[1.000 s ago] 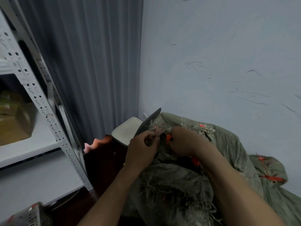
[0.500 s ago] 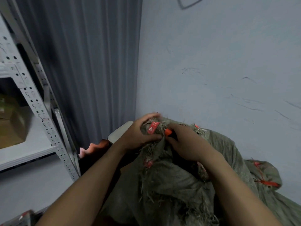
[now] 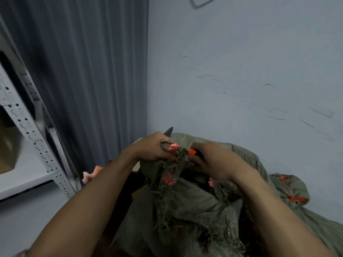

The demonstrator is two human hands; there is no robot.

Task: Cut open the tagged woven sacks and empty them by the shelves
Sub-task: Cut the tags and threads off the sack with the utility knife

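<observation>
At lower centre of the frame, the left grip (image 3: 157, 149) pinches the bunched neck of the woven sack (image 3: 194, 201) by its red tag (image 3: 172, 147). The right grip (image 3: 209, 160) curls round an orange-handled cutter (image 3: 192, 151). Best to pull the neck taut and angle the blade away from the pinching fingers.

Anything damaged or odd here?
The green woven sack is badly frayed at its bunched neck: loose strands hang below where the left hand pinches it by the red tag; the right hand grips an orange-handled cutter. Dark scuffs mark the wall.
</observation>
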